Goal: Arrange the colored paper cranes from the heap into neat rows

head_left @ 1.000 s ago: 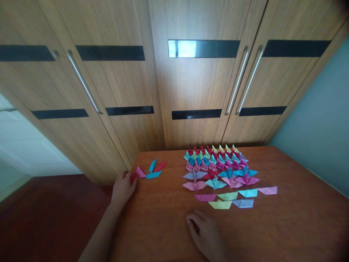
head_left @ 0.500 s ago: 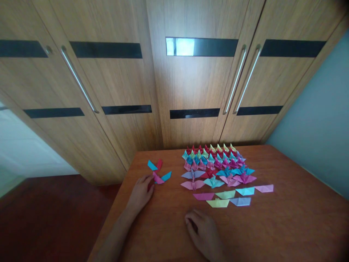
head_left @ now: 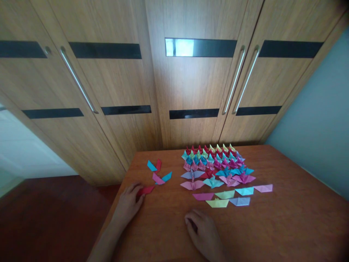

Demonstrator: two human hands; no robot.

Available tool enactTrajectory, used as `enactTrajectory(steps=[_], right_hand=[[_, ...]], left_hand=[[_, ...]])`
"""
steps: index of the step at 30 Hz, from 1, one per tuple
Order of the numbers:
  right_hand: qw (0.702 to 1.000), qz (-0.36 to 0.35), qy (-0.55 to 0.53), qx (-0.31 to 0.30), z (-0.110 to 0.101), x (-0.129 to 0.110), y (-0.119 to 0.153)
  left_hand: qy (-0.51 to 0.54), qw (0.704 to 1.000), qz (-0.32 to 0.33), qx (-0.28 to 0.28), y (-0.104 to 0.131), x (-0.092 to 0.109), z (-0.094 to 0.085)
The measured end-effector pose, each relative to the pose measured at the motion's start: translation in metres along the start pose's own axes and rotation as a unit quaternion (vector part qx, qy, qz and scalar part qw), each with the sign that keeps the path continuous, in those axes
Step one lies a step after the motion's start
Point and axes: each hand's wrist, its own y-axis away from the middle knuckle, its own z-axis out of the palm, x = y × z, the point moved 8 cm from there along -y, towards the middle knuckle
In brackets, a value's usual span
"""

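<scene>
My left hand (head_left: 130, 201) is at the table's left side, its thumb and fingers pinching one end of a red folded paper piece (head_left: 146, 190). Just beyond it lie a pink folded paper piece (head_left: 157, 178), a blue one (head_left: 167, 177) that touches it, another blue one (head_left: 152, 166) and a second red one (head_left: 159, 165). My right hand (head_left: 203, 233) rests on the table near the front, fingers curled in and nothing visible in them. Past it lie flat folded pieces, among them a yellow one (head_left: 217, 203) and a lavender one (head_left: 240, 201).
Rows of colourful origami cranes (head_left: 214, 160) stand close together at the back of the brown table (head_left: 286, 214). Some with spread wings, like a pink crane (head_left: 192, 185), sit in front. A wooden wardrobe (head_left: 191, 83) rises behind the table, with a wall (head_left: 316, 134) to the right.
My left hand has drawn back toward me and to the left, away from the pink piece, and now has the red piece in its fingers. My right hand has stayed in place.
</scene>
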Motion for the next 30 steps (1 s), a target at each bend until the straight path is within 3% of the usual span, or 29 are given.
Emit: enactTrajectory(steps=[9, 14, 18, 22, 26, 30], right_hand=[[1.000, 0.007, -0.028, 0.004, -0.003, 0.000, 0.000], [0.991, 0.017, -0.128, 0.028, -0.009, 0.006, -0.005], [0.971, 0.045, -0.227, 0.064, -0.019, 0.016, -0.009], [0.929, 0.098, -0.344, 0.096, -0.027, 0.027, -0.009], [0.916, 0.116, -0.366, 0.118, -0.035, 0.032, -0.006], [0.931, 0.119, -0.316, 0.136, -0.036, 0.040, 0.003]], left_hand=[[0.163, 0.985, -0.052, -0.022, 0.009, 0.017, 0.003], [0.329, 0.936, -0.123, 0.001, 0.010, 0.036, 0.007], [0.469, 0.869, -0.155, -0.026, 0.011, 0.077, 0.019], [0.550, 0.817, -0.158, -0.068, 0.014, 0.127, 0.032], [0.572, 0.800, -0.137, -0.123, 0.017, 0.168, 0.051], [0.575, 0.798, -0.094, -0.152, 0.021, 0.187, 0.070]])
